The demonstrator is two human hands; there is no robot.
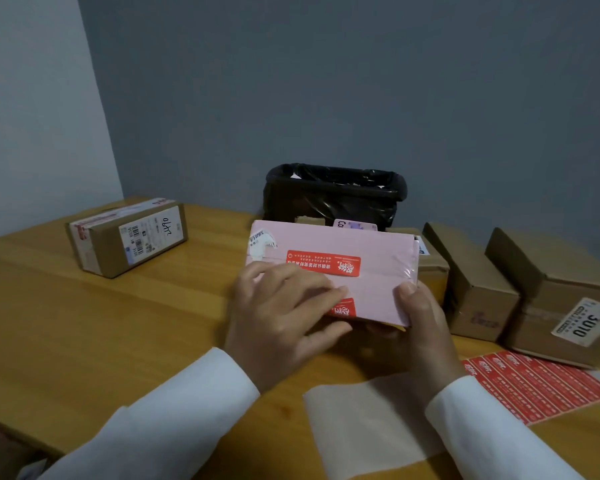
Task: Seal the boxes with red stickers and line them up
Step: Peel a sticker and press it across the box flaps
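Note:
A pink box [368, 244] is tilted up off the wooden table [101, 327] in the middle of the head view. One red sticker [323, 263] lies across its top seam. A second red sticker [343, 308] sits near the box's front edge, partly under my left hand [284, 313], whose flat fingers press on it. My right hand [420, 317] grips the box's right front corner, thumb on top and fingers underneath. A sheet of red stickers [537, 386] lies on the table at the right.
A taped brown box [129, 237] stands at the back left. Several brown boxes [478, 282] stand in a row at the right, one with a white label [584, 322]. A bin with a black bag [333, 192] is behind. White backing paper [371, 424] lies near me.

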